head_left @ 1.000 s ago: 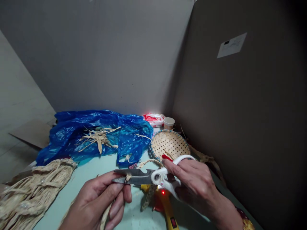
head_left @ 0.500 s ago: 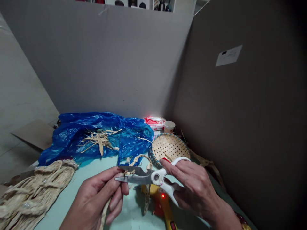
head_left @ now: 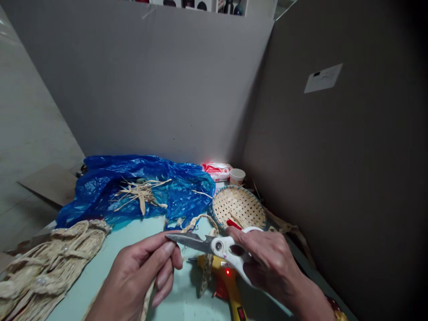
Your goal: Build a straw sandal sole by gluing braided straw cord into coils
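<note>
My right hand (head_left: 270, 258) is wrapped round the white handles of a pair of scissors (head_left: 220, 247), whose blades are closed together and point left. The blade tips lie against the fingertips of my left hand (head_left: 147, 267). That hand pinches a braided strand of dried plant fibre (head_left: 147, 298), which hangs down below the palm. Behind the scissors, another length of braid (head_left: 206, 272) curves over a yellow glue gun (head_left: 230, 285) with a small red light lit.
A shallow woven basket (head_left: 239, 207) holds a few fibre scraps and something red. Blue plastic (head_left: 190, 191) with dried strips (head_left: 143, 194) lies at the back. Bundled braids (head_left: 50, 267) are at left. A paper cup (head_left: 237, 175) and red-white packet (head_left: 216, 171) stand near the grey panels.
The scissor blades, apart around the end of the strand before, have closed. My right hand has drawn its fingers together on the handles. The view has shifted slightly.
</note>
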`<state>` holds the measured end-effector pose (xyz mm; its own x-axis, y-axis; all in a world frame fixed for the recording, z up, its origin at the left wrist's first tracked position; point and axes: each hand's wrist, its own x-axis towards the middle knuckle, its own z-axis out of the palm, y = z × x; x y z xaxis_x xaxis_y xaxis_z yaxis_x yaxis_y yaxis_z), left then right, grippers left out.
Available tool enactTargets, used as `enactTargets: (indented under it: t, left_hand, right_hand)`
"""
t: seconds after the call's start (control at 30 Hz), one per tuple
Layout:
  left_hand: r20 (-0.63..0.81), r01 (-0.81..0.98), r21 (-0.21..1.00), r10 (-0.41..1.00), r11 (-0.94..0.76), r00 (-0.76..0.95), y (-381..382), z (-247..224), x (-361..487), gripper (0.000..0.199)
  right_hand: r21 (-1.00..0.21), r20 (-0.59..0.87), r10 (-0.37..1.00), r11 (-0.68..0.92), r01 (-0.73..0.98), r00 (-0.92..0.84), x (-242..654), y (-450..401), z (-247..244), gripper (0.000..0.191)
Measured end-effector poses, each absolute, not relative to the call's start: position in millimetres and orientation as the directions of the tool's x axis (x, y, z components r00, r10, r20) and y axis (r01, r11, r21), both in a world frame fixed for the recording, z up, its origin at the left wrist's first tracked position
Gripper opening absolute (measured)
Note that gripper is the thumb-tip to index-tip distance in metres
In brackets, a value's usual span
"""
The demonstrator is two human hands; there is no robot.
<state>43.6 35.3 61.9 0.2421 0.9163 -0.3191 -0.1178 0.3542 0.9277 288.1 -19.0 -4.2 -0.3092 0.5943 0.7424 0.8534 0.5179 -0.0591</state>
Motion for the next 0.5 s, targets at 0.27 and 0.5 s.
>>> enactTargets:
  t: [0.27,0.5]
  left_hand:
    - [-0.277,-0.195,0.923,0.926,0.33,0.258,38.4,58.6,44.8,0.032]
    - [-0.331,-0.137,0.911,0.888,0.389,0.319,32.9,62.3,45.2,0.043]
  right_hand:
    - [-0.247,0.781,0.606,0.519,0.818,-0.149,281.9,-18.5,-3.5,0.057]
    - [-0.801,0.486,0.817,0.276,0.532,0.309,272.6,-9.9,2.6,0.023]
